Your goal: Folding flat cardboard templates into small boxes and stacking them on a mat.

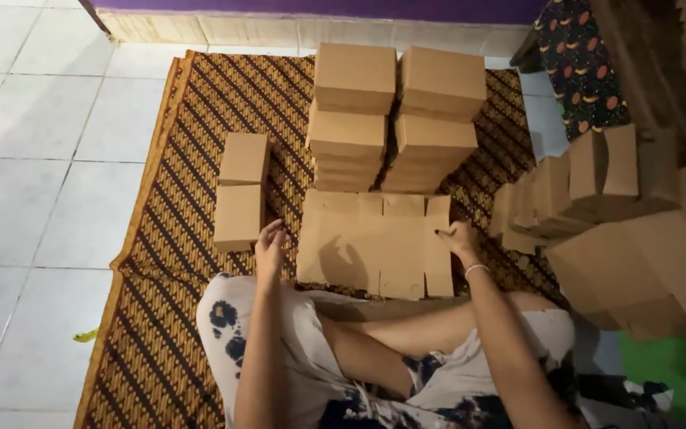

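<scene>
The box pile (pixel 637 238) at my right runs off the edge. The flat cardboard sheet (pixel 375 242) lies on the mat (pixel 168 318) between my hands: left hand (pixel 270 248) loose beside it, right hand (pixel 460 238) fingertips resting on its edge, gripping nothing.

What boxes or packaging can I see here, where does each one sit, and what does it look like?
Flat box blank: plain brown card with cut flaps, on the mat between left hand and right hand.
Two box stacks: folded brown cubes, side by side behind the blank.
Two small boxes: brown, on the mat's left.
Folded box pile: brown, heaped at right.
No labels, signs or screens visible.
</scene>
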